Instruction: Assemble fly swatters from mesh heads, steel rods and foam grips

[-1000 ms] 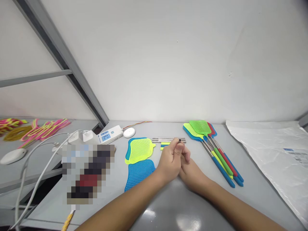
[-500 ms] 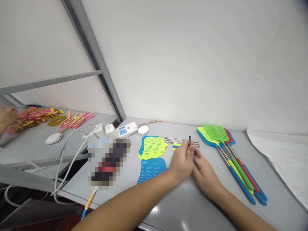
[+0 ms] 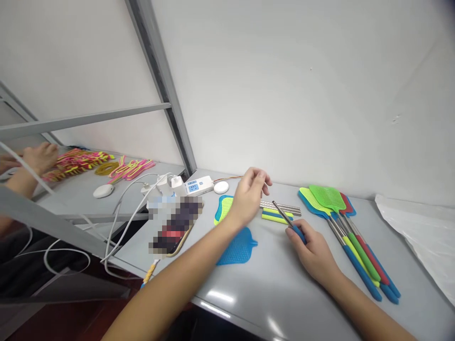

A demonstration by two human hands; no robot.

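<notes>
My right hand (image 3: 314, 251) is wrapped round a fly swatter handle (image 3: 299, 233), a blue grip with a thin metal rod pointing up and left. No mesh head is on the rod's end. Raised to the left of it, my left hand (image 3: 250, 195) has loosely bent fingers and nothing visible in them. Behind and below that hand lie loose metal rods (image 3: 289, 208) and yellow and blue grips (image 3: 273, 216). A blue mesh swatter head (image 3: 236, 250) rests on the table nearer me. My left forearm partly covers a yellow mesh head (image 3: 223, 208) lying over a blue one.
Several whole fly swatters (image 3: 327, 198) are piled at the right, beside a white plastic sheet (image 3: 415, 237). At left are a phone (image 3: 179, 225), a power strip (image 3: 199, 185), a white round device (image 3: 221, 187) and cables. Another person's hand (image 3: 40, 156) works by pink-yellow cords (image 3: 135, 168) beyond the frame.
My hands have come apart. The left moved up and left, away from the rod; the right keeps the handle, now tilted. The camera view has shifted slightly left.
</notes>
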